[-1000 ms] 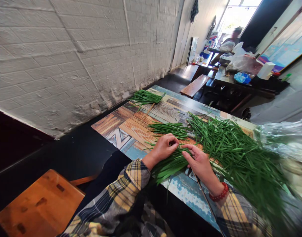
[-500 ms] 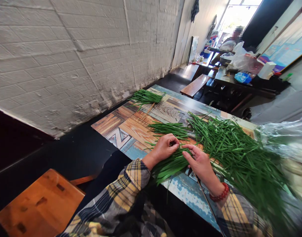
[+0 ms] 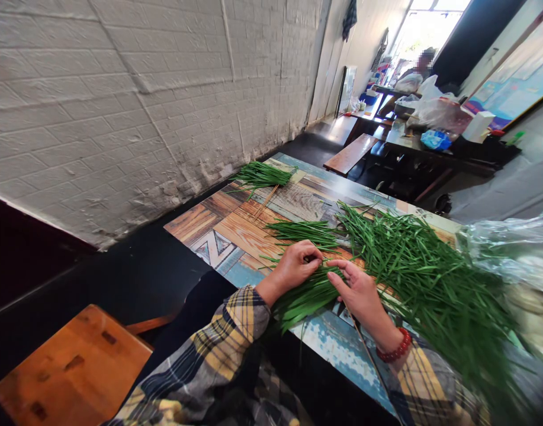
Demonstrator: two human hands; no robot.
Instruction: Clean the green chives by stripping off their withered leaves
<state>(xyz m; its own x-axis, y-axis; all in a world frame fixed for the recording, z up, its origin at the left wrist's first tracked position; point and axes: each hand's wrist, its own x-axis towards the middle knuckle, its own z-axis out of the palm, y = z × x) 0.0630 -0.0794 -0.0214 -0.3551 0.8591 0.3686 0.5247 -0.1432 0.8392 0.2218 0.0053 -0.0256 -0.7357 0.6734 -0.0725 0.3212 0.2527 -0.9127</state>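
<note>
My left hand (image 3: pixel 296 265) is closed in a pinch above a bunch of garlic chives (image 3: pixel 307 302) at the near table edge. A small pale-green bit of chive shows at its fingertips; the rest of what it pinches is hidden. Just to the right, my right hand (image 3: pixel 360 294) has thumb and forefinger apart, pointing at the left fingertips without clearly touching them. A thin skewer (image 3: pixel 364 343) runs from beneath its curled fingers down past the table edge. Beyond my hands lies a smaller bunch of chives (image 3: pixel 304 232). A large loose heap of chives (image 3: pixel 413 260) spreads to the right.
At the table's (image 3: pixel 240 231) far left corner lie another chive bunch (image 3: pixel 264 174) and several skewers (image 3: pixel 267 202). Clear plastic (image 3: pixel 515 242) is at the right. A wooden stool (image 3: pixel 71 367) stands lower left. Farther back are a bench (image 3: pixel 351 154), a cluttered table and a seated person (image 3: pixel 415 74).
</note>
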